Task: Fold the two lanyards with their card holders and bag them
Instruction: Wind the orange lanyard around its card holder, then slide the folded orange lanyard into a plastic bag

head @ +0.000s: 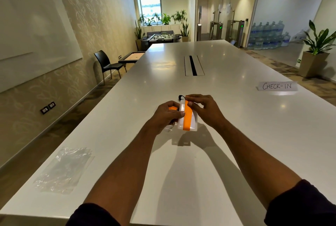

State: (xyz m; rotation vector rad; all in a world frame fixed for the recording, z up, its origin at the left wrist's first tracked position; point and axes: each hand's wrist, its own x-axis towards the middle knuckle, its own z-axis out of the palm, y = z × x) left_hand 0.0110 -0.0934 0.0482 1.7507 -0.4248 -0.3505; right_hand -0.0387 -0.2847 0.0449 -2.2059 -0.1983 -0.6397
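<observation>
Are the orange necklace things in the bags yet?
Not yet. Both hands, left hand and right hand, hold a clear card holder with the orange lanyard wrapped around it, so folding is underway. The plastic bags lie flat on the table; bagging remains.

"CHECK-IN" handwritten on folded paper sign (277,86)

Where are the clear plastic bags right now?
The clear plastic bags lie flat on the white table, near its left edge, nearer the camera than both hands.

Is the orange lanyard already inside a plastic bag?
No. The orange lanyard is held in both hands; the clear plastic bags lie apart.
</observation>
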